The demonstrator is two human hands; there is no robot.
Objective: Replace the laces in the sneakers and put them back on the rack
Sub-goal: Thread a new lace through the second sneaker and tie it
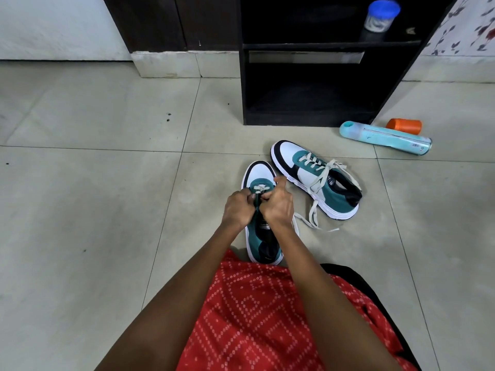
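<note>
Two white, teal and black sneakers stand on the tiled floor. The near sneaker (pixel 258 172) points away from me, with a cream lace (pixel 260 188) through its lowest eyelets. My left hand (pixel 237 208) and my right hand (pixel 277 204) sit side by side over its tongue, fingers curled and pinching the lace. The far sneaker (pixel 313 178) lies to the right, fully laced, its loose lace ends (pixel 313 212) trailing on the floor. The black shoe rack (pixel 310 76) stands beyond, its lower shelf bare.
A light blue bottle (pixel 385 137) lies on the floor right of the rack, with an orange cap (pixel 404 126) behind it. A blue-lidded jar (pixel 381 16) stands on the rack's upper shelf. My red patterned garment (pixel 267 317) covers my lap.
</note>
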